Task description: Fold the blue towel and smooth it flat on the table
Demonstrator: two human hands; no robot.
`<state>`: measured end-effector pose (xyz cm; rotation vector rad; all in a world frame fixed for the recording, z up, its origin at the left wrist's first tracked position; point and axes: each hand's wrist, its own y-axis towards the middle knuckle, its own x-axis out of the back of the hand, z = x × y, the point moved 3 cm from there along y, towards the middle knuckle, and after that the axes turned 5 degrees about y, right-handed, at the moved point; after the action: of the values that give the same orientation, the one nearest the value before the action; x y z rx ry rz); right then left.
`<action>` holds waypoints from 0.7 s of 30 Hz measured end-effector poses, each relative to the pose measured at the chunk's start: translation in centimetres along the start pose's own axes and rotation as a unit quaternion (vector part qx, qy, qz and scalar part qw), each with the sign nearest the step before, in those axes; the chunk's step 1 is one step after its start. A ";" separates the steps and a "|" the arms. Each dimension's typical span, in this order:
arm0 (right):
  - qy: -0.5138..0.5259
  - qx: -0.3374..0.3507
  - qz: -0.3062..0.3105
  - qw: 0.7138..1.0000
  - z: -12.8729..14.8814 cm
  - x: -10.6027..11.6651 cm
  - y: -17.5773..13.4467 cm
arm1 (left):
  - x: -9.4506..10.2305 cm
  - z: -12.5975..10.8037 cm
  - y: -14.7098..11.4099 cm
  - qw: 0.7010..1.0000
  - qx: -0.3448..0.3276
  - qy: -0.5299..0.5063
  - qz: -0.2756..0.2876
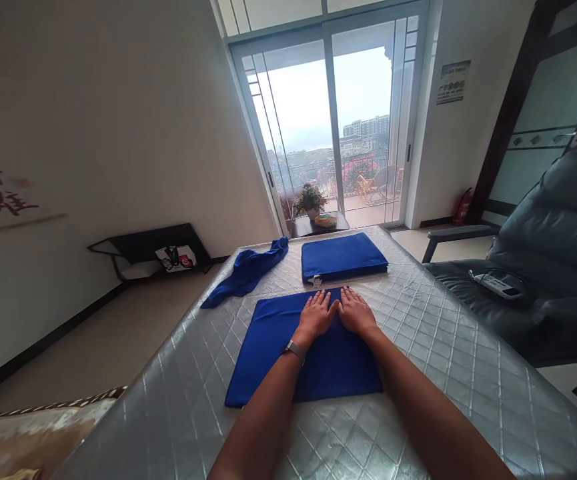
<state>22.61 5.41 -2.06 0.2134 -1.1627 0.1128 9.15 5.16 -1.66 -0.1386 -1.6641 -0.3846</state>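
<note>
A folded blue cloth [273,353] lies flat on the silver quilted mattress [448,340] in front of me. Both palms rest on its far part: my left hand [318,313], with a watch on the wrist, and my right hand [355,309] beside it. The fingers of each are stretched out and point away from me, and the thumbs meet or nearly meet. Just beyond is a neat stack of folded blue cloths [343,255] with a white tag at its near edge. To the left of the stack, a crumpled blue cloth [251,270] is spread loosely.
On the right stands a dark leather armchair [548,220] with a pale device [498,285] on its seat. A small table [318,227] with a potted plant [311,200] stands past the mattress, before glass sliding doors [335,120]. A black rack [153,247] is by the left wall.
</note>
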 end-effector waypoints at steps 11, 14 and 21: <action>-0.012 -0.013 0.008 1.000 -0.1 -0.1 0.2 | 2.4 14.8 -6.2 0.982 0.173 0.060 0.036; -0.021 -0.015 0.009 1.000 -0.2 -0.2 0.3 | 2.5 16.8 -7.4 0.979 0.194 0.055 0.027; -0.034 -0.022 0.015 0.999 -0.2 0.0 0.4 | 2.0 17.0 -7.6 0.979 0.193 0.057 0.003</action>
<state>22.66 5.89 -2.10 0.1614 -1.2351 0.1073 -9.51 3.35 -2.41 0.1650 -1.5935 -0.0573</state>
